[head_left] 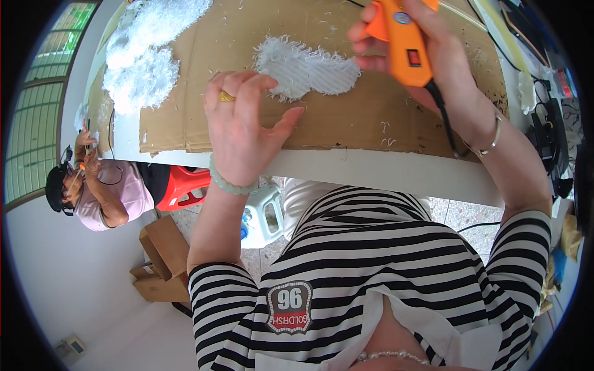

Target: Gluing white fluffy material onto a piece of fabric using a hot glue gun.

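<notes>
A white surface (383, 170) carries a brown cardboard sheet (346, 123). On it lies a white fluffy fabric piece (306, 68). The left hand (238, 127) hovers open, fingers spread, just beside the piece; the right hand (427, 55) grips an orange hot glue gun (405, 46).

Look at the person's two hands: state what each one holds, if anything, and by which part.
The right hand grips the orange glue gun around its body. The left hand holds nothing, hovering open by the white fluffy piece.
</notes>
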`<action>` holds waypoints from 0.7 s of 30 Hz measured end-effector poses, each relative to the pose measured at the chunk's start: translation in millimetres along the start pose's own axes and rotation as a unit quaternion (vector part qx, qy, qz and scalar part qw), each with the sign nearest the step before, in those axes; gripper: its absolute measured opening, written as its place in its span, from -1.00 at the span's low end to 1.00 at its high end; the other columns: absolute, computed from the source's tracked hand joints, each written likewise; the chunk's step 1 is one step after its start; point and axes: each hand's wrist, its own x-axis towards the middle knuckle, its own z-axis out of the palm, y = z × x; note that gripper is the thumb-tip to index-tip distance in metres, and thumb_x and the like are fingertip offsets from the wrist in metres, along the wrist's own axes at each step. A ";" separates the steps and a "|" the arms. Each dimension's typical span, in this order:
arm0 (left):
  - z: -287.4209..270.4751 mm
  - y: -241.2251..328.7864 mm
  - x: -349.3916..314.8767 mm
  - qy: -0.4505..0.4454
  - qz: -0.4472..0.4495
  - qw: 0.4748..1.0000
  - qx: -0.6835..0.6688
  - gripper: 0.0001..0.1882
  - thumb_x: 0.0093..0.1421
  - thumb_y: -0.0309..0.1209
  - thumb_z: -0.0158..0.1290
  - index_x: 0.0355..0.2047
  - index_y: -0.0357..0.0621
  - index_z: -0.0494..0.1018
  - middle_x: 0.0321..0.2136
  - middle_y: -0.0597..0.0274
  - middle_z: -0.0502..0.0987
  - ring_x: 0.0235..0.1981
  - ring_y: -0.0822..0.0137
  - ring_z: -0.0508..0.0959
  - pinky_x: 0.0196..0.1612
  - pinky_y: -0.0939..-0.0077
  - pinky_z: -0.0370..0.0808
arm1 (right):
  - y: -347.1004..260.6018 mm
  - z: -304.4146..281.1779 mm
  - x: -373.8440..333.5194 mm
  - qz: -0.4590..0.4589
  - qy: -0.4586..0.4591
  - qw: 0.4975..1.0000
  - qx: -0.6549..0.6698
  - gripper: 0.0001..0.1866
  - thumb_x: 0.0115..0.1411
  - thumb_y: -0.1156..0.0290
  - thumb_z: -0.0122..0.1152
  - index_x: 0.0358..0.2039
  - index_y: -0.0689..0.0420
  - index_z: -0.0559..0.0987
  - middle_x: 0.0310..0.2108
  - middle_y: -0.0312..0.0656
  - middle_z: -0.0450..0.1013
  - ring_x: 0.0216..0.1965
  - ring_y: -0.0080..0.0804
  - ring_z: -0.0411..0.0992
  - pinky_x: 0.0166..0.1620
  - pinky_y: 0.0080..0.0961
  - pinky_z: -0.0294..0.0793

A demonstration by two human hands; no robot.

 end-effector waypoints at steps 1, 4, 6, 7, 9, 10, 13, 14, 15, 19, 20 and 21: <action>0.7 1.9 -0.8 0.000 0.015 1.000 0.014 -0.48 -0.32 -0.43 0.38 -0.27 -0.04 0.43 -0.33 0.28 0.44 -0.16 0.15 0.41 0.04 0.10 0.28 | 4.8 0.8 5.4 0.007 -0.009 1.000 0.022 -0.47 0.36 -0.06 -0.24 -0.22 0.19 0.45 -0.28 -0.04 0.51 -0.28 -0.26 0.50 -0.11 -0.34 0.50; 4.3 10.0 2.3 -0.006 0.079 0.993 0.089 -0.61 -0.26 -0.44 0.33 -0.35 -0.04 0.49 -0.32 0.33 0.42 -0.16 0.21 0.39 0.07 0.00 0.26 | 12.2 10.0 13.2 0.011 -0.007 0.999 0.043 -0.50 0.37 -0.03 -0.24 -0.22 0.19 0.45 -0.31 -0.07 0.52 -0.30 -0.29 0.51 -0.13 -0.37 0.52; 8.8 10.4 4.6 -0.007 0.099 0.991 0.094 -0.68 -0.23 -0.44 0.31 -0.39 -0.05 0.51 -0.32 0.35 0.42 -0.16 0.23 0.39 0.09 -0.03 0.24 | 18.4 11.8 18.8 0.021 0.010 0.998 0.051 -0.50 0.38 -0.02 -0.24 -0.22 0.20 0.45 -0.31 -0.08 0.52 -0.31 -0.32 0.52 -0.14 -0.38 0.54; 10.1 10.1 5.5 -0.006 0.117 0.988 0.099 -0.74 -0.20 -0.45 0.28 -0.43 -0.05 0.53 -0.33 0.36 0.42 -0.16 0.24 0.40 0.10 -0.05 0.23 | 17.8 14.0 19.8 0.036 0.024 0.998 0.039 -0.50 0.39 -0.01 -0.25 -0.22 0.20 0.44 -0.32 -0.07 0.52 -0.30 -0.34 0.52 -0.14 -0.39 0.54; 10.1 8.4 6.9 -0.021 0.135 0.984 0.113 -0.76 -0.19 -0.45 0.27 -0.44 -0.06 0.53 -0.33 0.37 0.42 -0.17 0.25 0.40 0.11 -0.06 0.23 | 23.1 11.9 21.9 0.033 0.021 0.998 0.041 -0.50 0.39 -0.01 -0.25 -0.22 0.21 0.44 -0.31 -0.07 0.52 -0.31 -0.34 0.52 -0.14 -0.40 0.55; 10.4 7.6 7.8 -0.033 0.151 0.980 0.125 -0.78 -0.18 -0.46 0.26 -0.45 -0.06 0.54 -0.33 0.38 0.42 -0.17 0.26 0.40 0.11 -0.07 0.23 | 25.0 10.9 22.9 0.030 0.019 0.999 0.040 -0.51 0.39 0.00 -0.25 -0.21 0.21 0.44 -0.31 -0.06 0.52 -0.31 -0.35 0.52 -0.15 -0.42 0.55; 12.9 7.2 11.0 -0.052 0.153 0.978 0.133 -0.80 -0.18 -0.47 0.26 -0.46 -0.06 0.53 -0.33 0.38 0.42 -0.17 0.27 0.41 0.12 -0.06 0.22 | 26.1 10.0 22.3 0.040 0.016 0.998 0.050 -0.51 0.39 0.00 -0.24 -0.22 0.21 0.44 -0.30 -0.06 0.52 -0.32 -0.36 0.52 -0.16 -0.44 0.56; 13.2 7.3 11.9 -0.054 0.154 0.978 0.133 -0.80 -0.18 -0.47 0.26 -0.46 -0.06 0.53 -0.33 0.38 0.42 -0.17 0.27 0.41 0.12 -0.06 0.22 | 26.7 9.0 22.9 0.040 0.016 0.998 0.052 -0.51 0.39 0.00 -0.24 -0.22 0.21 0.44 -0.30 -0.06 0.52 -0.32 -0.36 0.52 -0.16 -0.44 0.56; 13.7 7.5 13.8 -0.045 0.124 0.985 0.107 -0.82 -0.17 -0.50 0.25 -0.48 -0.07 0.53 -0.35 0.36 0.43 -0.19 0.25 0.41 0.08 0.02 0.26 | 27.3 7.4 23.2 0.040 0.007 0.998 0.049 -0.51 0.38 -0.01 -0.23 -0.21 0.21 0.44 -0.30 -0.06 0.52 -0.32 -0.38 0.52 -0.17 -0.45 0.56; 17.0 2.6 18.5 -0.031 -0.003 0.999 -0.013 -0.86 -0.15 -0.56 0.21 -0.52 -0.10 0.51 -0.44 0.28 0.45 -0.29 0.17 0.43 -0.08 0.25 0.35 | 30.4 1.7 25.2 0.041 -0.008 0.998 0.040 -0.50 0.38 -0.01 -0.21 -0.20 0.22 0.44 -0.30 -0.07 0.52 -0.33 -0.41 0.52 -0.19 -0.49 0.56; 19.2 0.4 19.1 -0.033 -0.002 0.999 -0.013 -0.86 -0.15 -0.56 0.21 -0.52 -0.10 0.51 -0.44 0.28 0.45 -0.29 0.17 0.43 -0.08 0.25 0.35 | 30.4 1.5 24.5 0.041 -0.008 0.998 0.042 -0.50 0.38 -0.01 -0.21 -0.20 0.22 0.44 -0.30 -0.07 0.52 -0.33 -0.41 0.52 -0.19 -0.49 0.56; 22.6 -3.0 19.6 -0.023 -0.015 0.999 -0.024 -0.86 -0.15 -0.56 0.21 -0.53 -0.11 0.50 -0.46 0.26 0.45 -0.32 0.16 0.43 -0.13 0.29 0.35 | 30.0 1.5 24.5 0.041 -0.003 0.998 0.037 -0.50 0.38 0.00 -0.21 -0.19 0.23 0.44 -0.30 -0.08 0.52 -0.34 -0.42 0.51 -0.20 -0.51 0.56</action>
